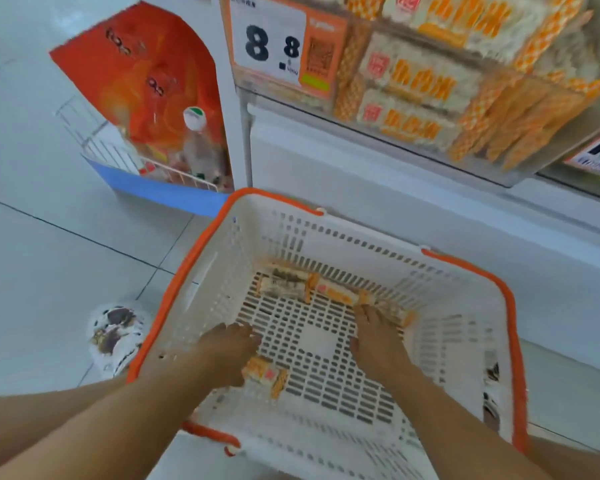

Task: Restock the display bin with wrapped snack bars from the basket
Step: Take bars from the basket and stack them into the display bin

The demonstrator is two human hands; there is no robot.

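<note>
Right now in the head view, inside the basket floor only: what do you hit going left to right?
left hand → snack bar by it → dark-printed bar at the far wall → orange-printed bar → right hand, fingertips on a bar, all inside the white basket.

The left hand (pixel 227 355) covers one end of an orange-and-white wrapped snack bar (pixel 269 375), and motion blur hides how the fingers lie. The right hand (pixel 378 341) reaches a blurred bar by the far wall of the white slotted plastic basket (pixel 430 271); whether it grips is unclear. The picture's top edge cuts the clear display bin (pixel 378 128).
</note>
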